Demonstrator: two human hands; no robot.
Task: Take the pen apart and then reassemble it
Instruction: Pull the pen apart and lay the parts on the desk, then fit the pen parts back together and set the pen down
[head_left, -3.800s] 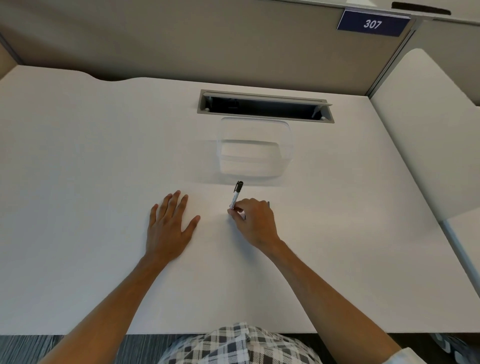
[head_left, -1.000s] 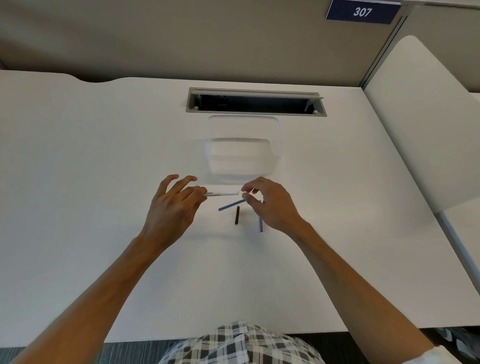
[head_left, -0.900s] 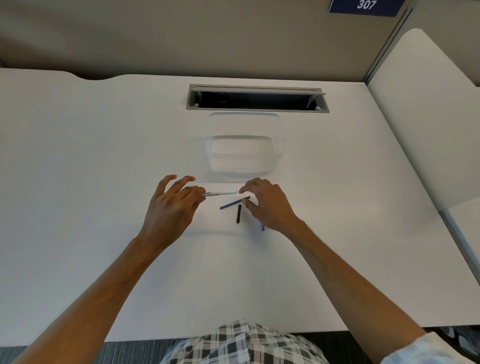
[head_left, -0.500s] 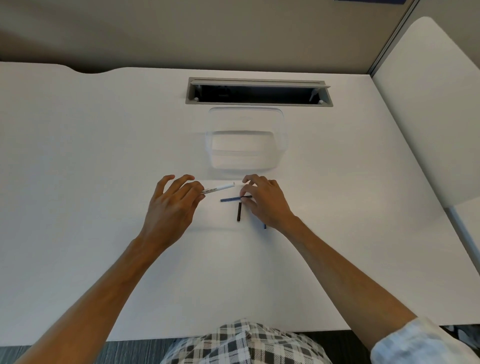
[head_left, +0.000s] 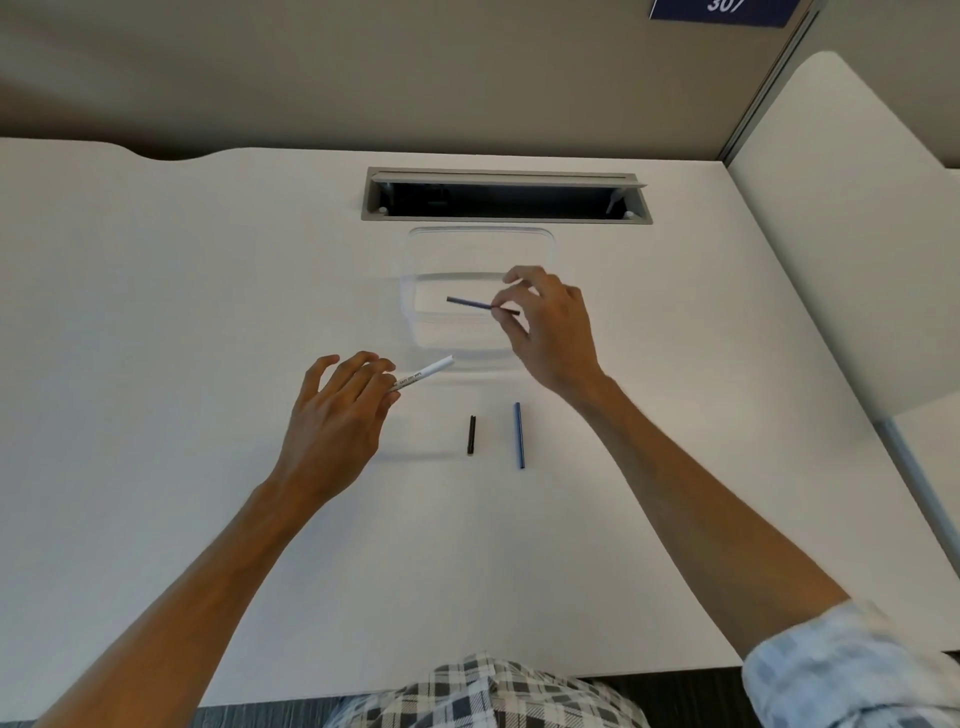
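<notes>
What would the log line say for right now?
left hand: holds white barrel | right hand: holds dark refill | desk: black cap, blue rod

Blue sign (head_left: 722, 9) reads, seemingly, "307".

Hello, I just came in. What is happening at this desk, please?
A person is working on a pen that is in pieces. The left hand holds the white pen barrel. The right hand pinches a thin dark blue rod above a clear plastic container. A short black piece and a blue tube lie apart on the white desk.
</notes>
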